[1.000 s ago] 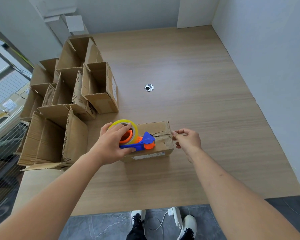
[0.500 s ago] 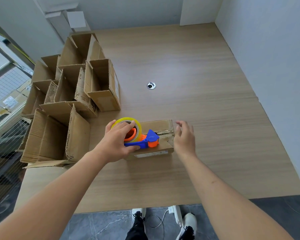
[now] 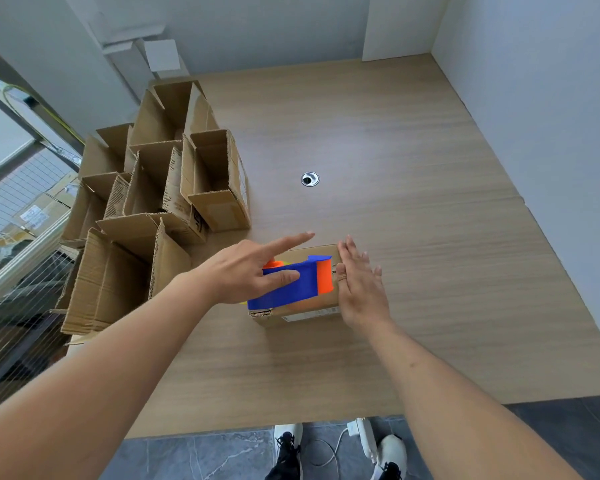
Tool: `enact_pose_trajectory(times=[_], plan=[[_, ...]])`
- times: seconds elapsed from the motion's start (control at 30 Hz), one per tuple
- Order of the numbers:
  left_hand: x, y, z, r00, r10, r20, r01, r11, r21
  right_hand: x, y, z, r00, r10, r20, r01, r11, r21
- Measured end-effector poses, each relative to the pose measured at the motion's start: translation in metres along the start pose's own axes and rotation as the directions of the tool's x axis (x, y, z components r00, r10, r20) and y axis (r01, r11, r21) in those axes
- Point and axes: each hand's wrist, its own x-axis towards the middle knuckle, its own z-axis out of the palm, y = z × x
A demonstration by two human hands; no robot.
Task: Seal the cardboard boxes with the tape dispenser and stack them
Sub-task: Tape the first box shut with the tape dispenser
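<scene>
Closed cardboard box (image 3: 302, 306) lying toward the near edge of the tabletop (image 3: 413, 220), about midway along it. Your left hand (image 3: 243, 271) grips the blue-and-orange tape dispenser (image 3: 291, 282) on the box top, index finger extended. Your right hand (image 3: 359, 284), fingers straight, presses flat against the box's right end. Open boxes (image 3: 146, 216) crowd the left edge.

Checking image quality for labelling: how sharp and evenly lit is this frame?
Head view: wide-angle bending of the wooden table edges; soft daylight, faint shadows; the left hand and blue-and-orange tape dispenser slightly motion-blurred; brown cardboard box fairly sharp.
</scene>
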Motion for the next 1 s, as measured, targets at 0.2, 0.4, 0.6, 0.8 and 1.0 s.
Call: enact_pose_trajectory(times=[0.2, 0.4, 0.6, 0.8, 1.0], plan=[[-0.011, -0.015, -0.018, 0.981, -0.076, 0.176, 0.085, 0.995, -0.042, -0.001, -0.007, 0.002, 0.999, 0.041, 0.004, -0.040, 0.994, -0.098], [-0.019, -0.030, -0.029, 0.956, -0.084, 0.282, 0.117, 0.988, -0.103, 0.000, -0.005, 0.001, 1.000, 0.020, 0.020, -0.018, 0.995, -0.099], [-0.025, -0.043, -0.046, 0.942, -0.136, 0.306, 0.174, 0.980, -0.100, 0.002, -0.004, 0.000, 1.000, 0.017, 0.019, -0.014, 0.989, -0.146], [-0.020, -0.049, -0.035, 0.952, -0.166, 0.256, 0.194, 0.977, -0.088, 0.010, -0.052, 0.011, 0.973, 0.206, -0.102, -0.221, 0.958, -0.183], [-0.019, -0.048, -0.034, 0.961, -0.144, 0.238, 0.183, 0.971, -0.152, 0.002, -0.040, 0.027, 0.989, 0.093, -0.114, -0.126, 0.933, -0.336]])
